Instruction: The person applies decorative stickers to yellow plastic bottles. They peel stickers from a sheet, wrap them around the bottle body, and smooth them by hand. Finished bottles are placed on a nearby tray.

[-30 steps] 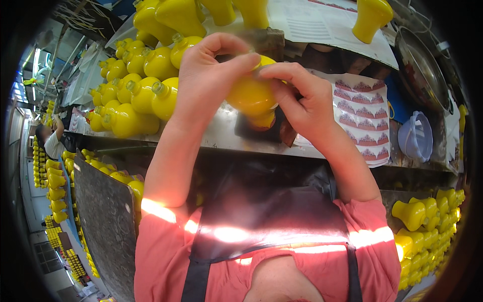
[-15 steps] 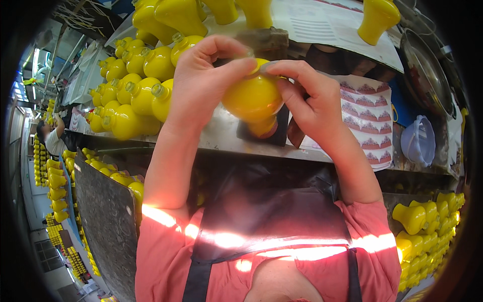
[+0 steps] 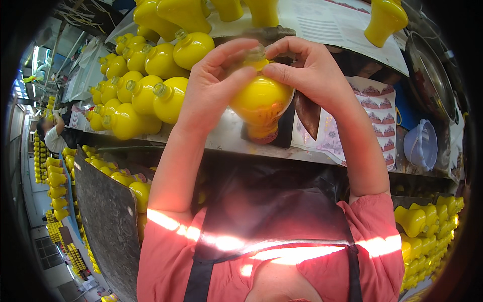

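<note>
In the middle of the bench, a glossy yellow glass vase (image 3: 261,103) with a clear glass neck stands upright. Near its foot is a reddish patterned band, and a dark pad lies beneath. My left hand (image 3: 220,75) curls round the neck and shoulder from the left, its index finger close to the rim. From the other side, my right hand (image 3: 312,68) grips the shoulder, thumb pressed below the neck and index finger beside it. Beside the vase, under my right wrist, lies a brown pointed flat piece (image 3: 308,117); my hand hides its upper end.
Rows of similar yellow vases (image 3: 132,121) lie to the left, with others upright at the back. Printed pattern sheets (image 3: 381,118) are on the right, near a pale blue bucket (image 3: 420,144) and a round metal basin (image 3: 431,75). Another person (image 3: 53,136) is far left.
My right hand has turned and its thumb has moved up onto the vase's shoulder. The clear neck now shows between my hands. In the picture the vase sits slightly farther right.
</note>
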`<state>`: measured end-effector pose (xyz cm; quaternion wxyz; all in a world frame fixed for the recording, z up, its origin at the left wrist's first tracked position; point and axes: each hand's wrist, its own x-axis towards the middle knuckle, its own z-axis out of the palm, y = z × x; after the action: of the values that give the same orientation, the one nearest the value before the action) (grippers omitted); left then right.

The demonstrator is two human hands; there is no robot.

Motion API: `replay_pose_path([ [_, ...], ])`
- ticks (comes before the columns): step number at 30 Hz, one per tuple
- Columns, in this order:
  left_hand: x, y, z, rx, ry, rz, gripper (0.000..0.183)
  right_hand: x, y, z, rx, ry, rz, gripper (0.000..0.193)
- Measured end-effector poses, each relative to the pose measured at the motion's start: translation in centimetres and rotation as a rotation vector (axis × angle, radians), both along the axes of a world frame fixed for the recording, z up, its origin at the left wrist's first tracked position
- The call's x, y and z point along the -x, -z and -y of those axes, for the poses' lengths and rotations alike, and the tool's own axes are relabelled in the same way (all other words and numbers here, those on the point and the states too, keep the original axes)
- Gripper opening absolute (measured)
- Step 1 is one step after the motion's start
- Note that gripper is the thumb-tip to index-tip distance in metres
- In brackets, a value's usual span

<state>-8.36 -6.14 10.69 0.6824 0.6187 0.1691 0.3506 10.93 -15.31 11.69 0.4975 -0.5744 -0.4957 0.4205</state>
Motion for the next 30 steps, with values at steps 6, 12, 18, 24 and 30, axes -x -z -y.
replay_pose_path([
  [6,0.2,0.1,-0.3,-0.006,0.02,-0.004,0.04,0.0,-0.5,0.2,0.024,-0.028,0.006,0.033],
  [12,0.2,-0.3,-0.2,0.042,0.025,0.006,0.034,0.3,-0.3,0.0,-0.044,-0.021,0.01,0.034],
  [18,-0.2,-0.7,0.3,-0.066,-0.072,-0.061,0.029,0.7,-0.8,-0.1,-0.004,0.038,0.139,0.035],
  [24,-0.7,-2.0,0.4,-0.125,-0.126,-0.108,0.019,-0.6,-1.4,1.0,0.124,-0.11,-0.196,0.028],
  [30,-1.3,-1.7,0.5,-0.056,-0.163,-0.016,0.014,1.4,0.2,1.9,-0.511,0.283,0.173,0.02],
])
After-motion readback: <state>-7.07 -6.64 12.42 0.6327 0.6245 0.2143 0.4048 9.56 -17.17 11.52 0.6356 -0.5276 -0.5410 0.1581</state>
